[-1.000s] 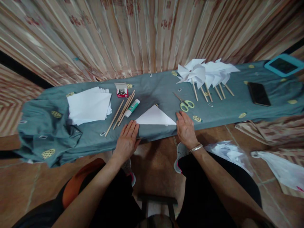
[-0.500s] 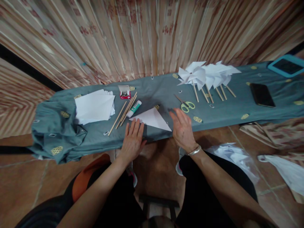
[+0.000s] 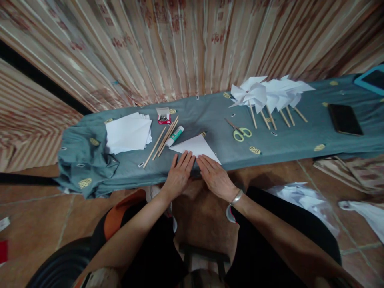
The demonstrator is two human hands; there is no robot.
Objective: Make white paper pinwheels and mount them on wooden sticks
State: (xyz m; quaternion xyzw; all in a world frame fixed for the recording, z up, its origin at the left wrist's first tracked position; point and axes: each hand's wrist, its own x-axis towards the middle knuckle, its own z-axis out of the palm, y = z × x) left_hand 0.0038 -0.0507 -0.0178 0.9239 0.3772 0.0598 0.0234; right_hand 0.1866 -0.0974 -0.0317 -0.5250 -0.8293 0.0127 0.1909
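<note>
A white sheet of paper [image 3: 196, 145], folded into a triangle, lies near the front edge of the cloth-covered table. My left hand [image 3: 181, 172] rests flat on its lower edge with fingers stretched out. Beside it, my right hand [image 3: 215, 175] also presses on that edge, fingers extended; the two hands' fingertips nearly meet. Just left of the paper lie a glue stick [image 3: 175, 136] and several wooden sticks [image 3: 164, 141]. Green-handled scissors [image 3: 240, 132] rest on the cloth to the right. Part of the paper's lower edge is hidden under my fingers.
A stack of white paper [image 3: 129, 133] sits at the left, near a small red box [image 3: 164, 116] of metal pins. Several paper pinwheels [image 3: 255, 94] lie at the back right, with a dark phone [image 3: 345, 119] farther right. A curtain [image 3: 180, 52] hangs behind the table [image 3: 210, 108].
My right hand has moved left from beside the paper onto its lower edge. My left hand has slid along that edge toward the middle. The camera view has shifted slightly.
</note>
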